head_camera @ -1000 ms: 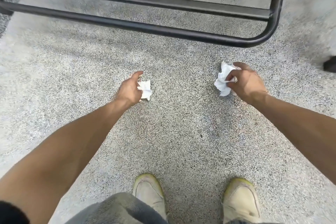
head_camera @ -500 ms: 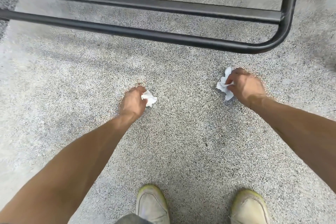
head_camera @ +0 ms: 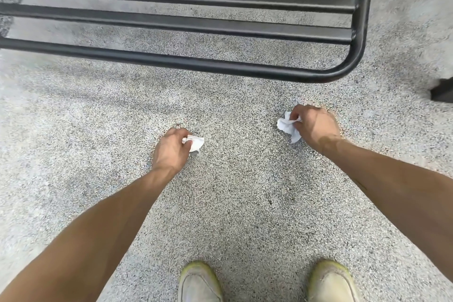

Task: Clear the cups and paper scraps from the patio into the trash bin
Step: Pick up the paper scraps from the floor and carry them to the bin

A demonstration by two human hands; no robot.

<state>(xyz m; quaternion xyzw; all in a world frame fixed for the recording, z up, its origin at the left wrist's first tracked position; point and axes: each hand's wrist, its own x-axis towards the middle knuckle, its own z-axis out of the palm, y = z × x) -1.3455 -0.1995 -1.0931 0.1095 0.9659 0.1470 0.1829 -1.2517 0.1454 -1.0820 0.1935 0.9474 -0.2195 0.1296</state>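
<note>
Speckled patio floor [head_camera: 232,203]; left hand [head_camera: 170,149] and right hand [head_camera: 315,126] each grip paper.

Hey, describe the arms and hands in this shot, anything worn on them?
Both forearms are bare, with no sleeves in view. The left hand and right hand wear no gloves, and no watch, ring or bracelet shows.

Two hands show — a left hand [head_camera: 171,148] and a right hand [head_camera: 312,126]. Two crumpled white paper scraps: one scrap [head_camera: 196,143] in the left hand's grip, the other scrap [head_camera: 286,127] in the right's. Two pale shoes — a left shoe [head_camera: 199,283] and a right shoe [head_camera: 331,282]. One black metal bench [head_camera: 196,29], with four slats showing inside its frame.
</note>
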